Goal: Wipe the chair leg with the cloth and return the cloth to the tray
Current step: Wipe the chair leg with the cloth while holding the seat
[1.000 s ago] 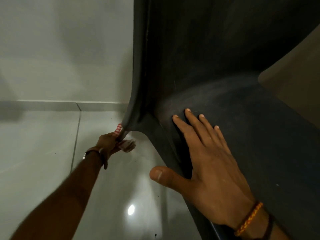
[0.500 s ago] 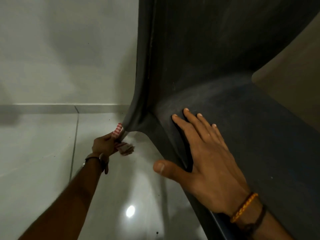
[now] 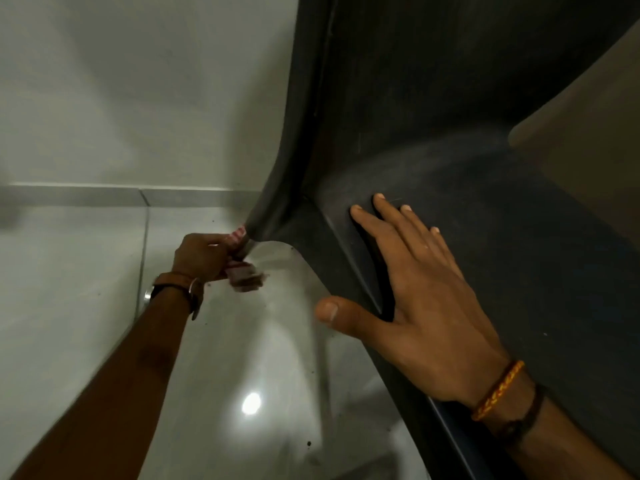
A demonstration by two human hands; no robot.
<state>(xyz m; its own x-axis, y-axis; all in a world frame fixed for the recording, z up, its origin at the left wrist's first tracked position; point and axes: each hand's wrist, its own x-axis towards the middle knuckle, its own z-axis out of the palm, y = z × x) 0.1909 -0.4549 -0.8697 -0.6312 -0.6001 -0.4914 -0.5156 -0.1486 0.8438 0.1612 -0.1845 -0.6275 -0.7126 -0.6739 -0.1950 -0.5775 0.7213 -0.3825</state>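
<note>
**Entry: chair-leg wipe, cloth at the top of the leg**

Item 1. Dark grey moulded plastic chair point(image 3: 450, 109), shown from above. Its chair leg point(image 3: 273, 202) is seen descending at the left edge of the seat; the lower part is hidden behind the hand.

Item 2. Small red-and-white striped soft cloth point(image 3: 239, 233). It is held against the leg just beneath the seat corner; a loose end point(image 3: 247, 277) is seen hanging below the hand, blurred. It is judged light, limp and easily bunched, so a full wrap around the leg is advised rather than a pinch at one corner. The leg is judged stiff and smooth, and little resistance is expected.

Item 3. Left hand point(image 3: 201, 254), brown-strapped watch point(image 3: 176, 289) at the wrist. The fingers are curled and closed on the cloth around the leg.

Item 4. Right hand point(image 3: 426, 296), orange braided band point(image 3: 498, 389) at the wrist. It is laid flat on the seat, fingers extended and slightly spread, thumb out over the edge; nothing is gripped.

Item 5. Glossy pale tiled floor point(image 3: 86, 306).

Item 6. Tray: not in view.
</note>
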